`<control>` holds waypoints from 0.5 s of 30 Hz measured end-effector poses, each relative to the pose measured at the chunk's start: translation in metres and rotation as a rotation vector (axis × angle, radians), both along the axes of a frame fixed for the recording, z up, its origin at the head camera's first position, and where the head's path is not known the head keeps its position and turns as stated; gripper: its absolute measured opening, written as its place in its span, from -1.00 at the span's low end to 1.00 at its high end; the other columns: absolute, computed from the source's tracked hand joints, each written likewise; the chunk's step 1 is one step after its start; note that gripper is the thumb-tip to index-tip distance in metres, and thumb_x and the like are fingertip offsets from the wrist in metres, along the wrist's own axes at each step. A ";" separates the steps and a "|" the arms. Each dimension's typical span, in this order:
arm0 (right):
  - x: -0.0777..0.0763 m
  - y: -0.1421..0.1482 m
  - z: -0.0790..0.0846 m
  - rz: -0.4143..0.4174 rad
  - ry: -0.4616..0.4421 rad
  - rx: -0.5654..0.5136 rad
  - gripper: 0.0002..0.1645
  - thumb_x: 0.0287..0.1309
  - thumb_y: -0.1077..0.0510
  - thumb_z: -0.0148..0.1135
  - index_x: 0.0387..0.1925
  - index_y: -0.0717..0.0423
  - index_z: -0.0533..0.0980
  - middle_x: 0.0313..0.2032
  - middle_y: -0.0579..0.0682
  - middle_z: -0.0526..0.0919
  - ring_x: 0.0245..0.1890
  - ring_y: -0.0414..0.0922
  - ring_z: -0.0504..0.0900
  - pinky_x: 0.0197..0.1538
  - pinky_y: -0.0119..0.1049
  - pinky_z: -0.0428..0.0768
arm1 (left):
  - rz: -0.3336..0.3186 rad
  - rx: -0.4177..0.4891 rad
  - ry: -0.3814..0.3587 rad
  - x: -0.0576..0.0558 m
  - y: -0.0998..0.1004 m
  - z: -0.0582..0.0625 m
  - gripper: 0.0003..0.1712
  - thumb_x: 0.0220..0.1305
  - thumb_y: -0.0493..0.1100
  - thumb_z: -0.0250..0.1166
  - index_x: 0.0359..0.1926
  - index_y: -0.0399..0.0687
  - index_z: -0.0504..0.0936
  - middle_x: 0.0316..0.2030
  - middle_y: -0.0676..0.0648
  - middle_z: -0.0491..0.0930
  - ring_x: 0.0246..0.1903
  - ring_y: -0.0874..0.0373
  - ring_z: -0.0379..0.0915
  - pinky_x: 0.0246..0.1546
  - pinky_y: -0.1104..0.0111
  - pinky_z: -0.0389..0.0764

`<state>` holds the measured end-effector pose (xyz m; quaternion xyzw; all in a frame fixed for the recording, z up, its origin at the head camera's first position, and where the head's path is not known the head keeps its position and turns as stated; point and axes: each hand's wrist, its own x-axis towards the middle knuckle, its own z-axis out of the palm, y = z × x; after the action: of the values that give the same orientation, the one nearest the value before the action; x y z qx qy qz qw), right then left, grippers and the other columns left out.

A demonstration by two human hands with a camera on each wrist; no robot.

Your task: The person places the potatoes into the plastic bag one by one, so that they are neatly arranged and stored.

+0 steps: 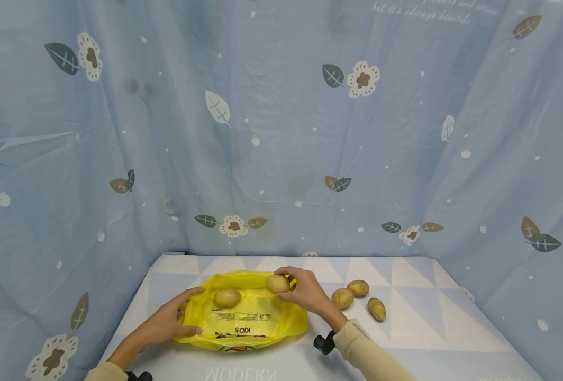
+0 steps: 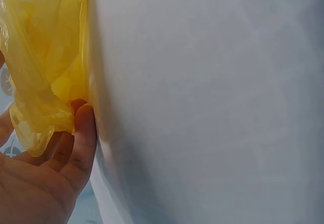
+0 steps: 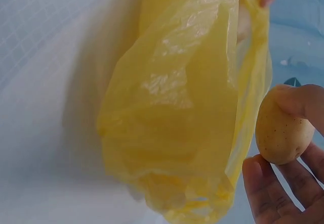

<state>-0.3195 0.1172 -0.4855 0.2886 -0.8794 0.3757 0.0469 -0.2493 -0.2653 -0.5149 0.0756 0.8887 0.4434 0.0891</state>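
Observation:
A yellow plastic bag (image 1: 293, 320) lies spread on the table, its mouth wide and facing up. One potato (image 1: 227, 297) rests inside it, over printed lettering. At the bag's left side, my left hand (image 1: 164, 317) grips the edge, thumb and index finger spread apart; the left wrist view shows fingers (image 2: 83, 133) curled at the crumpled plastic (image 2: 43, 57). My right hand (image 1: 307, 291) holds a second potato (image 1: 277, 284) between thumb and fingers above the bag's right part. In the right wrist view that potato (image 3: 283, 133) is beside the bag's rim.
Right of the bag, three loose potatoes lie on the table: one nearest the bag (image 1: 342, 298), one behind it (image 1: 358, 288) and one farther right (image 1: 377, 309). A patterned cloth covers the table (image 1: 434, 323). Blue curtains (image 1: 286, 159) hang behind and at both sides.

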 end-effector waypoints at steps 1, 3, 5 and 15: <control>0.000 -0.002 0.000 0.005 0.000 0.000 -0.42 0.04 0.10 0.63 0.13 -0.10 0.63 0.03 -0.18 0.70 -0.18 -0.20 0.61 -0.09 -0.28 0.67 | 0.000 0.000 -0.004 0.000 0.000 0.001 0.16 -0.08 0.10 0.69 0.52 0.12 0.30 0.52 -0.26 0.20 0.47 -0.36 0.08 0.33 -0.39 0.16; 0.000 -0.005 0.001 0.014 0.000 -0.003 -0.42 0.04 0.12 0.63 0.13 -0.09 0.63 0.03 -0.18 0.71 -0.17 -0.19 0.61 -0.08 -0.25 0.68 | -0.004 -0.001 -0.003 0.001 0.001 0.001 0.16 -0.07 0.09 0.69 0.52 0.12 0.29 0.52 -0.28 0.19 0.47 -0.38 0.07 0.33 -0.40 0.15; -0.001 -0.009 0.001 0.022 -0.003 -0.004 -0.42 0.04 0.13 0.62 0.13 -0.09 0.63 0.02 -0.18 0.71 -0.17 -0.17 0.61 -0.08 -0.25 0.68 | -0.006 0.003 -0.003 0.001 0.001 0.002 0.15 -0.06 0.08 0.69 0.52 0.11 0.29 0.52 -0.29 0.19 0.47 -0.38 0.05 0.34 -0.40 0.13; -0.004 -0.023 -0.002 0.036 0.000 0.024 -0.41 0.05 0.12 0.62 0.15 -0.12 0.63 0.04 -0.20 0.71 -0.16 -0.22 0.60 -0.13 -0.34 0.62 | -0.009 0.013 0.001 0.000 0.000 0.001 0.15 -0.06 0.09 0.68 0.52 0.11 0.29 0.52 -0.26 0.19 0.49 -0.37 0.03 0.36 -0.40 0.09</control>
<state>-0.3239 0.0947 -0.4879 0.3048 -0.8785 0.3661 0.0369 -0.2491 -0.2653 -0.5136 0.0803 0.8855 0.4487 0.0901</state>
